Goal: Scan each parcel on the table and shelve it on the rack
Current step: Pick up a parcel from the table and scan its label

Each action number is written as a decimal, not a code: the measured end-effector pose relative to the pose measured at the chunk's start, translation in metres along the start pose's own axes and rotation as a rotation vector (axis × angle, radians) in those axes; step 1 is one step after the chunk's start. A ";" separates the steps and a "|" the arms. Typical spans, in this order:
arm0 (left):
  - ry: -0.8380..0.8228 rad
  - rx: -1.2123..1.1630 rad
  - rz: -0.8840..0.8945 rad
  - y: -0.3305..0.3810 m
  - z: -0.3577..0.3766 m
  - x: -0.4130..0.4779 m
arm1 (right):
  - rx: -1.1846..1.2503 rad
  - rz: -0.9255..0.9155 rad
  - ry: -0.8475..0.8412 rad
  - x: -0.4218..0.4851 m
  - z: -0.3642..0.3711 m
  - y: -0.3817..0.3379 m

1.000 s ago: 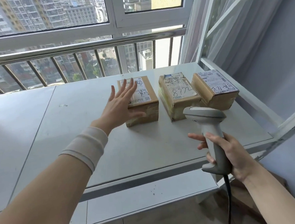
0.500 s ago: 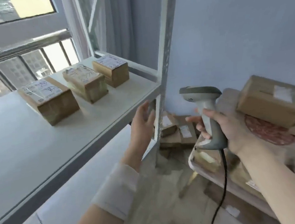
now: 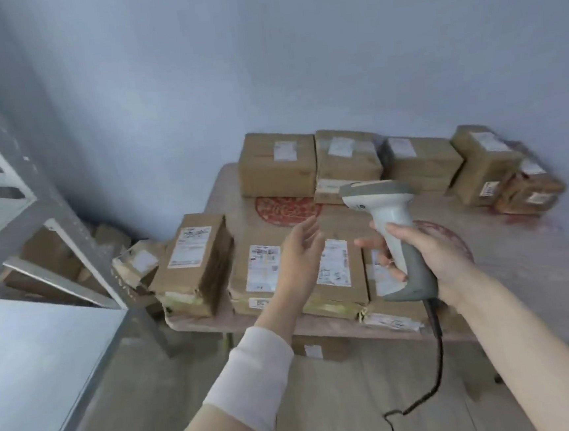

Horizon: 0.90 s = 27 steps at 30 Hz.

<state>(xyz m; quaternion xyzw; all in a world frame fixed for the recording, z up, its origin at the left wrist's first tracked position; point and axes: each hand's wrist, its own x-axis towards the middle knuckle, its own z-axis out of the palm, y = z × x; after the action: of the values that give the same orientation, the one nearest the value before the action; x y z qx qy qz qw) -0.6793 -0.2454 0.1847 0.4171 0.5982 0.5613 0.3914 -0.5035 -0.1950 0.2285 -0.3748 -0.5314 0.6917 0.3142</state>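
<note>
Gripping upright scanner point(image 3: 390, 237), head leftward: right hand point(image 3: 427, 254); left hand point(image 3: 298, 253) empty, spread.

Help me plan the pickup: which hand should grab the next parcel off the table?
Probably the left hand. It is open, empty and over the flat parcel at the table front. The right hand is wrapped around the scanner.
</note>
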 end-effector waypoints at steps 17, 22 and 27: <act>-0.242 -0.002 -0.330 -0.063 0.280 0.042 | 0.039 0.161 0.426 -0.042 -0.284 0.025; -0.236 0.004 -0.442 -0.102 0.307 0.049 | 0.071 0.266 0.532 -0.027 -0.319 0.059; -0.101 0.040 -0.621 -0.134 0.327 0.048 | 0.105 0.420 0.564 -0.002 -0.336 0.105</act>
<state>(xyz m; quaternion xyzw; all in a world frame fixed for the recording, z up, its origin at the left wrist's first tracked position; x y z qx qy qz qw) -0.3972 -0.0906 0.0306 0.2493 0.6878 0.3816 0.5649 -0.2194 -0.0538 0.0754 -0.6357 -0.2987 0.6367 0.3182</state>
